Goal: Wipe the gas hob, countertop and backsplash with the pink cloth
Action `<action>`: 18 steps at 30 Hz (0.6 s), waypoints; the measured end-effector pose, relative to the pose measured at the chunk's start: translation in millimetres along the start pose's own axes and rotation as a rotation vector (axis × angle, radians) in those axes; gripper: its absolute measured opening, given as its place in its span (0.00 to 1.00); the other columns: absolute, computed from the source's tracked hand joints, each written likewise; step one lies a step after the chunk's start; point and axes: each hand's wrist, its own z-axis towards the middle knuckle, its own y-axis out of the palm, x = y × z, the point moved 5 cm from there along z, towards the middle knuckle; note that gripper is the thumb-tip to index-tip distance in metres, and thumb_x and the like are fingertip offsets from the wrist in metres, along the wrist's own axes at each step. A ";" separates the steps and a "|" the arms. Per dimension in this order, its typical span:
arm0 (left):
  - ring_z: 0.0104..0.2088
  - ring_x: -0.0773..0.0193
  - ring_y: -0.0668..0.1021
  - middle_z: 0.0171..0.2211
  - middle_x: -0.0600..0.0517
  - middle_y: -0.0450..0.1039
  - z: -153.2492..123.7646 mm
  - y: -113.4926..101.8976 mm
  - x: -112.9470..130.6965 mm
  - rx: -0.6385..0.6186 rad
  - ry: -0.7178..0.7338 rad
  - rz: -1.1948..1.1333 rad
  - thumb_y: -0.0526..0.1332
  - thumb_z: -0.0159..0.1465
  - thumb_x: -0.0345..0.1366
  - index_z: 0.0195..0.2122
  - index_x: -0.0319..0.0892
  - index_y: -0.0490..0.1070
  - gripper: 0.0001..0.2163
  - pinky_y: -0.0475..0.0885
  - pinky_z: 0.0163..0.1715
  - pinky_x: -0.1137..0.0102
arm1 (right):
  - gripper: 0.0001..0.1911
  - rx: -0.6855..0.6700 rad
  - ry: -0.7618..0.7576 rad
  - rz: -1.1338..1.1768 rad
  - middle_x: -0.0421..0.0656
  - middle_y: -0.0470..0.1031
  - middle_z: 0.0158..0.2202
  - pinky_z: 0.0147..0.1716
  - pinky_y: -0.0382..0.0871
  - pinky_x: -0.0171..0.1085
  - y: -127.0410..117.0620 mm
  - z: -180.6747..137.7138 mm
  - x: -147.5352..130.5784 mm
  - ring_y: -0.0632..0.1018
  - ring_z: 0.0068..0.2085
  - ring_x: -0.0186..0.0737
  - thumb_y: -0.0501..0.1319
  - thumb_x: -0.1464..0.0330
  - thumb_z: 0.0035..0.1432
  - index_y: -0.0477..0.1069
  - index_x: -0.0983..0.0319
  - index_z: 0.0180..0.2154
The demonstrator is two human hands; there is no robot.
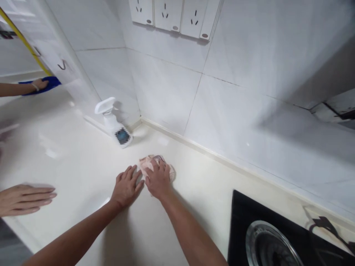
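Fingers (165,170) of your right hand (158,181) lie bent and slightly apart over the crumpled pink cloth (144,162); whether they pinch it or only press on it, you cannot tell from this angle. Your left hand (125,187) is palm down on the counter (205,184), fingers spread, the thumb angled toward the right hand; its fingertips sit just beside the cloth's left edge, contact being unclear. Note the position of the cloth: on the pale counter, in front of the corner where the tiled walls (166,92) meet, and between your left hand and the back ledge. Beyond it, to your left, a white spray bottle (111,122) stands upright near the wall, its label blurred. Above, three sockets (168,16) are set side by side in the tiles. To your right, a black hob (241,218) with a round metal burner (251,234) is let into the counter, well apart from the cloth. At your far left, another person's hand (41,84), with a band at the wrist, rests on a blue cloth (54,84); nearer you, a second hand (26,199), not yours, is held flat with its fingers together, over the counter's left part
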 end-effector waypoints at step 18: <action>0.76 0.43 0.57 0.76 0.39 0.59 1.7 -4.4 8.8 -0.108 -0.055 -0.121 0.48 0.74 0.49 0.69 0.46 0.69 0.27 0.53 0.71 0.46 | 0.27 0.056 0.826 -0.278 0.54 0.55 0.75 0.61 0.61 0.68 -52.3 -171.8 199.0 0.63 0.69 0.69 0.51 0.55 0.74 0.71 0.51 0.67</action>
